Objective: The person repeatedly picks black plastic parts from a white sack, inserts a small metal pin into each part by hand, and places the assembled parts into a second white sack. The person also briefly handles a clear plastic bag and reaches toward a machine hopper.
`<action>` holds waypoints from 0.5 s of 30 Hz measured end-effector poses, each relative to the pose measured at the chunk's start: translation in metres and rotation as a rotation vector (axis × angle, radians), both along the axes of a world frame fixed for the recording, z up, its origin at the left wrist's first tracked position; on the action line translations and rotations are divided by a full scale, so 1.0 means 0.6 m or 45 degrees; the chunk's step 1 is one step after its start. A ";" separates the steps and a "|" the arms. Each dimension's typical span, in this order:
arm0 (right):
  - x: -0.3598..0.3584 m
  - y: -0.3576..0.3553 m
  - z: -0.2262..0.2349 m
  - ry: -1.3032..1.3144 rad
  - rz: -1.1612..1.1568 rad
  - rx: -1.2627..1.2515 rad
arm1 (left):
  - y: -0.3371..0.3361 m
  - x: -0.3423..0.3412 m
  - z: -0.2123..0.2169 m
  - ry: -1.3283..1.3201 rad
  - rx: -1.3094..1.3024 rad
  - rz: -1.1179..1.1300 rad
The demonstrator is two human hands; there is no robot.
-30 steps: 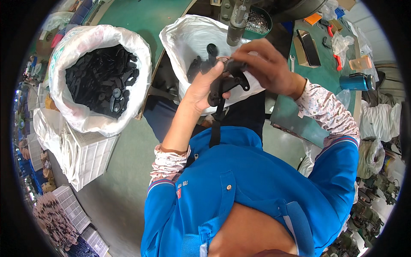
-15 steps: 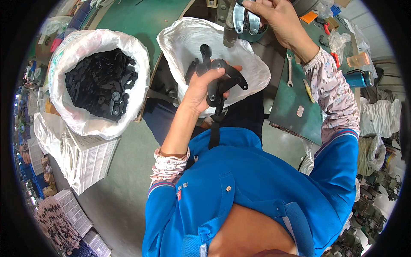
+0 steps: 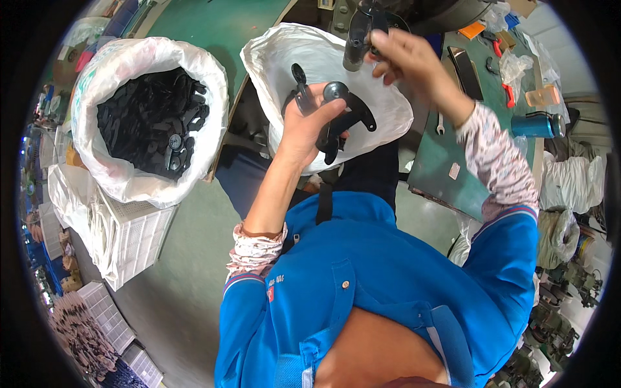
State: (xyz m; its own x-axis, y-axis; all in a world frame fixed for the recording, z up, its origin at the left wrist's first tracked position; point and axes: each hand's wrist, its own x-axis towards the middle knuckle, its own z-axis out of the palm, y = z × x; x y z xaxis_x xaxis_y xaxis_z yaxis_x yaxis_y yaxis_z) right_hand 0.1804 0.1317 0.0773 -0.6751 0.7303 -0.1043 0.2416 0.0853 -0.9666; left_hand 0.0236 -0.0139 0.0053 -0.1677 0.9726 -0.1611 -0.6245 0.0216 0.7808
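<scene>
A workshop seen from above: a grey-green concrete floor [image 3: 174, 284] spreads below and to the left of the hands, lit evenly by bright, flat light. To their right stands a green-topped counter [image 3: 446, 161], strewn with a red-handled tool [image 3: 509, 95], a wrench [image 3: 440, 123], a blue cylindrical flask [image 3: 535, 125] and crumpled clear plastic [image 3: 517, 64]. Left of the hands, a white perforated plastic crate [image 3: 129, 236] sits on the floor, with more white crates [image 3: 107, 310] near the lower left edge beside a heap of brownish parts [image 3: 77, 333]. Far right, pale sacks [image 3: 572, 184] and dark machinery [image 3: 556, 323] crowd the rim.
</scene>
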 end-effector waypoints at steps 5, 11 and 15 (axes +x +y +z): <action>0.022 -0.056 -0.049 -0.008 0.219 -0.076 | 0.003 0.012 -0.001 0.164 0.023 -0.092; 0.032 -0.072 -0.055 0.259 -0.055 -0.018 | 0.006 0.018 0.002 0.072 0.000 -0.122; 0.038 -0.030 -0.011 0.539 -0.275 0.024 | 0.001 0.002 0.001 0.015 -0.093 -0.077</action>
